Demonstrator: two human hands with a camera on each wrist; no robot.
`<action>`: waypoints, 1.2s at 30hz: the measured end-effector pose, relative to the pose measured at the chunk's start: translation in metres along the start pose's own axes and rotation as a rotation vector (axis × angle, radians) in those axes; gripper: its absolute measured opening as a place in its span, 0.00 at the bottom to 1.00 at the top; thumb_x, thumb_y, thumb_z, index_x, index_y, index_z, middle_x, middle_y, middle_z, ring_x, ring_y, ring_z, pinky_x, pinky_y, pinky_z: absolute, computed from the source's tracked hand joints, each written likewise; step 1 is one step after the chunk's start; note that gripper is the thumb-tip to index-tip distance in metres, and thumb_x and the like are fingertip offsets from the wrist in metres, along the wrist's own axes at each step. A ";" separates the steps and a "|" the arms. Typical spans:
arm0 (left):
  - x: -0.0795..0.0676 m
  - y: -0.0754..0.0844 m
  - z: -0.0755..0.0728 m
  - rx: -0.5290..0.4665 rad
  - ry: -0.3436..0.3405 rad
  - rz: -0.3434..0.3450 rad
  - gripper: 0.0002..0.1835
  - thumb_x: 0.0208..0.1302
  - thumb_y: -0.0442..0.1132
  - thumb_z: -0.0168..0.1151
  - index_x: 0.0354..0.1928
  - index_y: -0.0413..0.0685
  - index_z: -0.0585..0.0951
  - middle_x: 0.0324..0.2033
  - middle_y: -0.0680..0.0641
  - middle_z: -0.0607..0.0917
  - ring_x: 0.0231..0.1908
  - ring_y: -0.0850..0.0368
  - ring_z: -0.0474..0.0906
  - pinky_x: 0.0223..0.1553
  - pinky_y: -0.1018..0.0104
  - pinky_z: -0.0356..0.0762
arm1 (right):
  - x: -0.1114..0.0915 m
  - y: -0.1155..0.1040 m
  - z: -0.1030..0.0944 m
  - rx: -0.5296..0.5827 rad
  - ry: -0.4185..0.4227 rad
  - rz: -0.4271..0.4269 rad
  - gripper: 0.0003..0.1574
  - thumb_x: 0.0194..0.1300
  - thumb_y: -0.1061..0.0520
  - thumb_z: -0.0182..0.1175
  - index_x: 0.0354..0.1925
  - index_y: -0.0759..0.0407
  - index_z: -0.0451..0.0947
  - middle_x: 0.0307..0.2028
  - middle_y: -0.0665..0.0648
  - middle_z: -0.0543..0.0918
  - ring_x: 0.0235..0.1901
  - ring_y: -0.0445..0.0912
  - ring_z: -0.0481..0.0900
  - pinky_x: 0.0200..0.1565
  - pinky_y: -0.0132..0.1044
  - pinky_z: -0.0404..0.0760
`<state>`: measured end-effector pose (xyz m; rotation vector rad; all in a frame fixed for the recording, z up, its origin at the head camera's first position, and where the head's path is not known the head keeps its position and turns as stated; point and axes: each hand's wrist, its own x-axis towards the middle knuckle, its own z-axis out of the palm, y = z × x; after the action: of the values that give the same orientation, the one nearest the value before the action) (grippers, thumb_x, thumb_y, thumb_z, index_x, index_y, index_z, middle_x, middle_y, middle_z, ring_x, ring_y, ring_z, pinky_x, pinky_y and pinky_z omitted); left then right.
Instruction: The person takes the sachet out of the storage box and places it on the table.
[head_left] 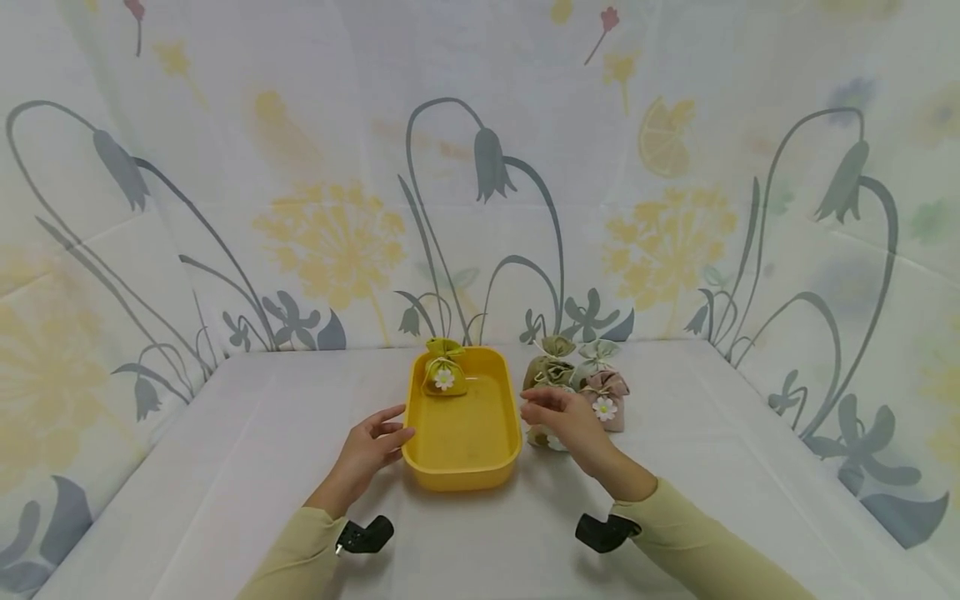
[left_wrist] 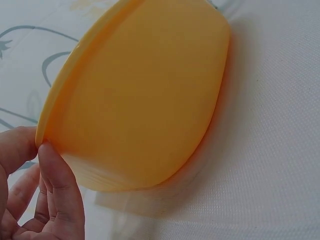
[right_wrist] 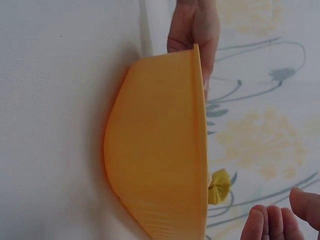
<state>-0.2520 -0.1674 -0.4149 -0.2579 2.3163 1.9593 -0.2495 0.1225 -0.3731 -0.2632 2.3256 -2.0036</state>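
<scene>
A yellow tub (head_left: 462, 478) stands in front of me on the white tabletop. Inside, at its far left corner, sits a yellow-green drawstring pouch (head_left: 444, 379) with a white daisy. My left hand (head_left: 367, 454) holds the tub's left rim; in the left wrist view its fingertips (left_wrist: 55, 167) meet at that rim. Just beyond the right rim hovers my right hand (head_left: 566, 425), nothing in its grasp, with thumb and fingers apart in the right wrist view. Beside and behind it stand several pouches, among them a pink one (head_left: 613, 414), an olive-brown one (head_left: 553, 372) and a pale grey-green one (head_left: 597, 353). Another is partly hidden under that hand.
White cloth covers the table (head_left: 247, 450). A flower-printed curtain (head_left: 330, 133) rises along the back and both sides. Black wrist cameras (head_left: 367, 535) hang under both sleeves.
</scene>
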 end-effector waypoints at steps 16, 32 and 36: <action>0.000 -0.001 0.000 -0.002 0.005 0.000 0.26 0.61 0.39 0.63 0.62 0.48 0.71 0.46 0.42 0.75 0.40 0.51 0.76 0.45 0.61 0.79 | 0.028 -0.003 0.012 -0.131 -0.015 0.027 0.16 0.61 0.56 0.62 0.47 0.61 0.79 0.37 0.54 0.81 0.38 0.47 0.79 0.43 0.44 0.77; -0.001 0.001 0.000 0.003 0.000 0.010 0.25 0.61 0.38 0.62 0.62 0.48 0.71 0.46 0.41 0.74 0.39 0.51 0.75 0.44 0.62 0.79 | 0.051 -0.021 0.035 0.013 -0.066 0.030 0.16 0.63 0.61 0.60 0.48 0.67 0.76 0.40 0.59 0.80 0.44 0.54 0.79 0.48 0.42 0.78; -0.001 0.000 0.001 0.005 0.003 0.012 0.25 0.61 0.38 0.62 0.62 0.47 0.71 0.46 0.41 0.75 0.39 0.52 0.75 0.44 0.62 0.79 | 0.060 -0.025 0.040 0.003 -0.056 0.023 0.16 0.62 0.61 0.60 0.48 0.67 0.76 0.40 0.59 0.79 0.44 0.54 0.78 0.46 0.39 0.79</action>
<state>-0.2515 -0.1667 -0.4144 -0.2472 2.3296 1.9604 -0.2998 0.0697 -0.3506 -0.2866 2.2816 -1.9632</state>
